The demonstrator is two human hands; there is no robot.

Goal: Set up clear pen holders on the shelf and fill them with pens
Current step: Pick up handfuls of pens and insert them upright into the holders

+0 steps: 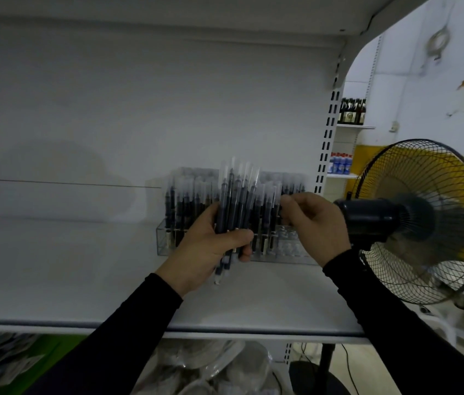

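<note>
A clear pen holder (165, 240) stands at the back right of the white shelf (82, 269), with several dark pens upright in it. My left hand (211, 246) grips a bundle of dark pens with clear caps (236, 195), held upright in front of the holder. My right hand (313, 223) is just right of the bundle, its thumb and fingertips pinching one pen at the bundle's right edge. The holder's right compartments (288, 243) show mostly clear plastic.
A black standing fan (422, 220) sits close to the right of my right arm, beside the shelf's slotted upright (326, 143). The left part of the shelf is bare. Bagged goods lie on the shelf below (211, 366). Bottles stand on far shelves (352, 111).
</note>
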